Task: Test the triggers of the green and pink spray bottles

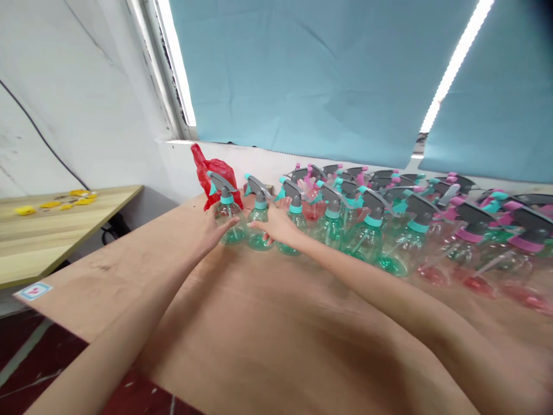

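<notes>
My left hand is closed around the left side of a clear green spray bottle with a turquoise collar and a grey trigger head. Its thumb lies across the bottle's front. From the right, my right hand grips a second green spray bottle, thumb over the front and the other fingers partly hidden. Both bottles stand upright on the wooden table, close beside each other. Just right of my right hand is a third green spray bottle, partly covered by my wrist.
Several more green and pink spray bottles stand in rows toward the right. A crumpled red plastic bag sits behind the leftmost bottle, near the wall. At the far left, another table carries small yellow pieces. A sticker marks the wooden table's left corner.
</notes>
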Action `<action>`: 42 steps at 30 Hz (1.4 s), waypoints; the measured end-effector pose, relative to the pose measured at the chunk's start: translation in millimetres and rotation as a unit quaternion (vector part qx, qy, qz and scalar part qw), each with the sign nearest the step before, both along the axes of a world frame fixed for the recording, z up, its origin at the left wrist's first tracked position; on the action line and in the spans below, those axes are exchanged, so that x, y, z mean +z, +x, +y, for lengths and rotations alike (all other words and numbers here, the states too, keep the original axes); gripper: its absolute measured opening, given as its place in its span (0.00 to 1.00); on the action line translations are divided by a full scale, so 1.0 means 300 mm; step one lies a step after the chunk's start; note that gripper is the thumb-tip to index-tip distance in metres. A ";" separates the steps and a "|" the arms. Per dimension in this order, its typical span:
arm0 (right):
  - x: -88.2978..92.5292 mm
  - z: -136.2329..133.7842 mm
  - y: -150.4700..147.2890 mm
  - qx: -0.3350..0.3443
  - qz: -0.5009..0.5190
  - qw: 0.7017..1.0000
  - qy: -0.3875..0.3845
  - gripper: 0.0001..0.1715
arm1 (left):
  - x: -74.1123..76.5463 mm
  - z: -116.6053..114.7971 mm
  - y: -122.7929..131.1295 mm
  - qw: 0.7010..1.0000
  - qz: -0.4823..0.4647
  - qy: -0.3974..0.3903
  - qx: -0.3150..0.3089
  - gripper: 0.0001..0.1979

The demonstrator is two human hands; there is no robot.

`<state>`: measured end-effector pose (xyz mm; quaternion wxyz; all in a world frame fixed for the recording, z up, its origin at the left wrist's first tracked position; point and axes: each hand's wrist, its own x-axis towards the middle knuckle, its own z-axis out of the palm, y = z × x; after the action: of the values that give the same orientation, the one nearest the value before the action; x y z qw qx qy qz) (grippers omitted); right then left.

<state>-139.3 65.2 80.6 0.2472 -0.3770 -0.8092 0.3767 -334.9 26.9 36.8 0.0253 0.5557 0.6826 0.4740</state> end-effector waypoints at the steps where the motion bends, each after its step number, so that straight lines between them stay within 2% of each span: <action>1: 0.002 -0.003 0.003 0.002 -0.005 1.000 0.002 0.39 | -0.001 -0.005 0.003 1.000 0.005 0.000 0.003 0.31; 8: -0.010 -0.030 0.031 0.033 -0.035 0.998 0.035 0.38 | 0.016 -0.123 0.052 0.997 0.041 0.013 0.069 0.38; 13: -0.002 -0.087 0.076 0.046 -0.066 0.992 0.095 0.40 | 0.043 -0.220 0.119 0.991 0.074 0.078 0.077 0.28; 15: 0.001 -0.111 0.111 0.053 -0.074 0.989 0.120 0.40 | 0.044 -0.257 0.159 0.990 0.090 0.100 0.035 0.22; 20: -0.011 -0.161 0.258 0.077 -0.071 0.982 0.156 0.43 | 0.000 -0.330 0.279 0.984 0.118 0.008 -0.133 0.19; 22: -0.014 -0.178 0.335 0.085 -0.063 0.981 0.163 0.42 | -0.020 -0.333 0.331 0.967 0.123 -0.029 -0.221 0.24; 25: -0.009 -0.204 0.452 0.087 -0.073 0.980 0.162 0.42 | -0.030 -0.309 0.421 0.946 0.103 -0.049 -0.303 0.32; 27: -0.003 -0.220 0.527 0.071 -0.102 0.979 0.162 0.41 | -0.027 -0.286 0.492 0.931 0.077 -0.064 -0.352 0.33; 31: 0.000 -0.242 0.671 0.041 -0.138 0.975 0.168 0.40 | -0.025 -0.246 0.642 0.911 0.046 -0.094 -0.400 0.35; 35: 0.001 -0.247 0.816 0.017 -0.150 0.970 0.190 0.37 | -0.044 -0.210 0.777 0.891 0.005 -0.125 -0.436 0.40; 39: 0.016 -0.244 0.964 -0.007 -0.126 0.981 0.145 0.33 | -0.056 -0.172 0.902 0.877 0.007 -0.155 -0.455 0.43; 42: 0.018 -0.236 1.060 -0.013 -0.054 0.994 0.099 0.30 | -0.055 -0.147 0.996 0.867 0.036 -0.166 -0.468 0.42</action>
<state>178.8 -5.6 86.0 0.2443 -0.3813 -0.8495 0.2708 -36.0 -17.4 20.2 0.3120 0.8142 0.4112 0.2657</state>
